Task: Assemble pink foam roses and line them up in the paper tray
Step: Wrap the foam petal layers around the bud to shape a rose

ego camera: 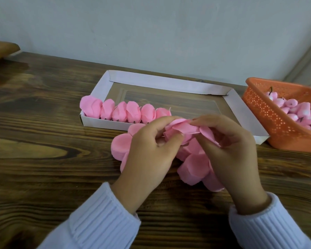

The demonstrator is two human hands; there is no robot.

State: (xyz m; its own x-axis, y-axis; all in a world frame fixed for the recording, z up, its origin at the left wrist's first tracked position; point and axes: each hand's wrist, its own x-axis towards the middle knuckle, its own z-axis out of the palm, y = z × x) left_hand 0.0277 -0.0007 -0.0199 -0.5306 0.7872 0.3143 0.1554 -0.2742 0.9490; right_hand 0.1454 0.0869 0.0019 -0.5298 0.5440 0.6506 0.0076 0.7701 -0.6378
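**The free slot lies straight ahead of your fingertips**

Nearest you, both sleeves come in low over the table. Your hands meet at the middle, knuckles up and wrists just off the wood. The left hand and right hand each pinch one end of a thin pink petal, thumbs below and fingers curled over it. They hold it above the loose pile of petals lying under your palms. Whether a bud sits inside that petal I cannot tell; your fingers hide it.

Just beyond your fingertips is the tray. Its long axis runs left to right, with the right end angled a little away from you. Six roses stand against its near wall, filling from the left corner, each touching the next. The last one stands just behind your left fingertips, so the next slot likely lies dead ahead, between your two hands. A short forward reach should do, with either hand about equally near.

Further right, well apart from your left hand and nearer your right, the basket holds the buds.
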